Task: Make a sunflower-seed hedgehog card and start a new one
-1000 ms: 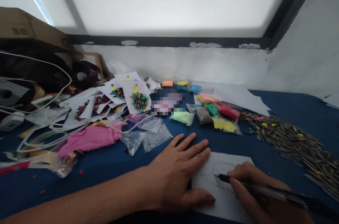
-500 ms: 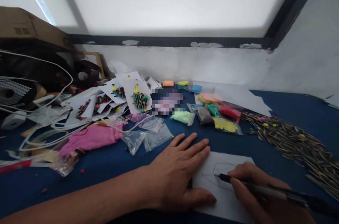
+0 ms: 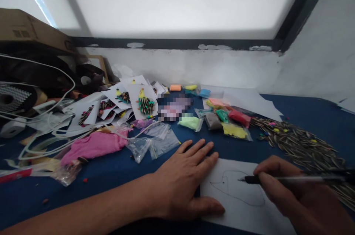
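Observation:
My left hand [image 3: 185,179] lies flat, fingers spread, on the left edge of a white sheet of paper [image 3: 238,209] at the near edge of the blue table [image 3: 116,175]. My right hand [image 3: 294,194] grips a black pen [image 3: 291,179], held almost level with its tip pointing left, just above the sheet. A thin drawn outline [image 3: 235,188] shows on the paper between the two hands.
A heap of striped sunflower seeds [image 3: 302,146] spreads along the right. Small bags of coloured clay [image 3: 230,122], empty clear bags [image 3: 155,142] and a pink lump [image 3: 94,145] lie behind my hands. White cards with seed figures [image 3: 138,101], white cables [image 3: 50,131] and a cardboard box [image 3: 24,29] crowd the left.
My right hand has lifted and moved right, swinging the pen from a steep writing angle to nearly level. More of the drawn outline is uncovered. The left hand has stayed put.

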`<state>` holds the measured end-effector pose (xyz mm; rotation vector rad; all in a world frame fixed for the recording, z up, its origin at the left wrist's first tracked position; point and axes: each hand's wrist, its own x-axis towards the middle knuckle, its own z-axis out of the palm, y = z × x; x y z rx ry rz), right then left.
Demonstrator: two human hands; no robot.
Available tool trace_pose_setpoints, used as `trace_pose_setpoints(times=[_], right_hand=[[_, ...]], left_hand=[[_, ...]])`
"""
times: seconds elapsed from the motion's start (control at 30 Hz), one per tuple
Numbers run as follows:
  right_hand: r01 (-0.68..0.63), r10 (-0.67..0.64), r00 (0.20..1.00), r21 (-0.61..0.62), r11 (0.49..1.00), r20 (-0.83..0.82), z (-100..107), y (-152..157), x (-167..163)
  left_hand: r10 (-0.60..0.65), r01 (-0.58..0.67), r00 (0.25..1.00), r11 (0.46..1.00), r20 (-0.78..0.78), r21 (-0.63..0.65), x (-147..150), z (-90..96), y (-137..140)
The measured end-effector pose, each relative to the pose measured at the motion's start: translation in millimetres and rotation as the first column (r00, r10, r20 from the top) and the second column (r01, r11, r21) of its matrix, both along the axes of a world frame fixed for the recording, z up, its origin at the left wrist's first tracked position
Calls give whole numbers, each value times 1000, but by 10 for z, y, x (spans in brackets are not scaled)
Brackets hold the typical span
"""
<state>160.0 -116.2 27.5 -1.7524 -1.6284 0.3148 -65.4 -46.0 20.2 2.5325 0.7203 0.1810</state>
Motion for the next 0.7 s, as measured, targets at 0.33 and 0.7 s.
trace_pose_setpoints(times=[0.33,0.7], right_hand=[[-190,182,981,-157,969,-67,39,30,82],[-227,157,966,-384,895,-204,225,236,382]], left_hand=[[-13,13,1000,1000,4,4,-2,6,1],[4,-4,1000,1000,11,-10,15,18,7]])
